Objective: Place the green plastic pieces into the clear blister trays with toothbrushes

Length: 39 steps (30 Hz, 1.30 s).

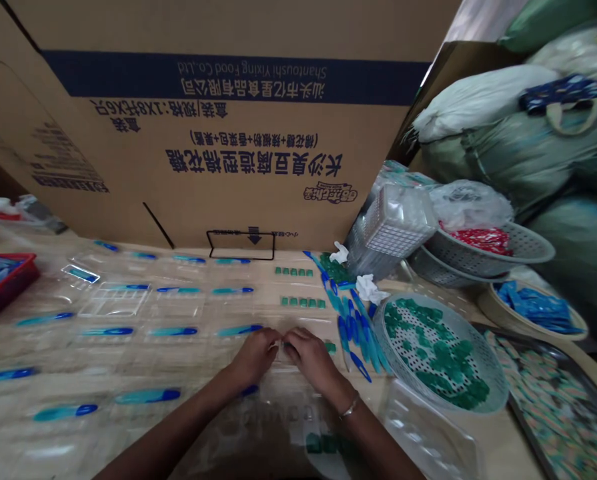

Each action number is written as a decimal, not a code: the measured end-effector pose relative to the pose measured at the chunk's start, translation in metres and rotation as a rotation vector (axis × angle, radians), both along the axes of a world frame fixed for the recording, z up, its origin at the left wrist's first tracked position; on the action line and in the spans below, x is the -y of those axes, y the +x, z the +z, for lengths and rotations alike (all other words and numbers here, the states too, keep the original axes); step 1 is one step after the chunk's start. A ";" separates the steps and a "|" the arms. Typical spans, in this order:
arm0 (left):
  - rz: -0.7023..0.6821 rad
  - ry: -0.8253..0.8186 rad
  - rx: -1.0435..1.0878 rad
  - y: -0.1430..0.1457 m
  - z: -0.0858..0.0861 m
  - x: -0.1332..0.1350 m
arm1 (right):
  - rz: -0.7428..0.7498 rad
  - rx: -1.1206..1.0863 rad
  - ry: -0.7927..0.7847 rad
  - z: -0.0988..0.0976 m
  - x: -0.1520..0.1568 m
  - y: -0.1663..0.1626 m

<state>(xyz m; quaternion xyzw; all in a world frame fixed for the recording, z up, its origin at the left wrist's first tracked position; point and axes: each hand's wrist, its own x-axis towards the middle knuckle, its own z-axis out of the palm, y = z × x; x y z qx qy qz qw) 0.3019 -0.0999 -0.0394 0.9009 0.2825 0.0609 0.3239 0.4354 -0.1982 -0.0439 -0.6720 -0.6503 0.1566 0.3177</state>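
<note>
My left hand and my right hand meet above the clear plastic trays. Their fingertips are pinched almost together, and whatever they hold is too small and blurred to make out. Beside the left hand lies a blue plastic piece, dark at one end and light at the other. Green cubes sit in a short row just beyond the right hand, and one more green piece shows at its knuckles. Closer to me, green pieces lie beside my right forearm.
A large cardboard box walls off the back. At right stand a white basket with green pieces, a metal tray of coloured pieces and stacked grey baskets. Loose blue pieces lie between. A red bin stands left.
</note>
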 end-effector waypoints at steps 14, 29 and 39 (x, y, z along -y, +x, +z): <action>0.079 -0.086 0.128 -0.001 -0.009 0.011 | -0.083 0.114 -0.047 -0.007 0.002 -0.005; 0.163 -0.121 0.725 0.071 0.167 -0.127 | -0.055 0.012 0.144 0.010 0.007 0.022; -0.280 0.265 -0.019 -0.072 0.001 0.064 | -0.286 0.140 0.016 -0.011 0.167 0.020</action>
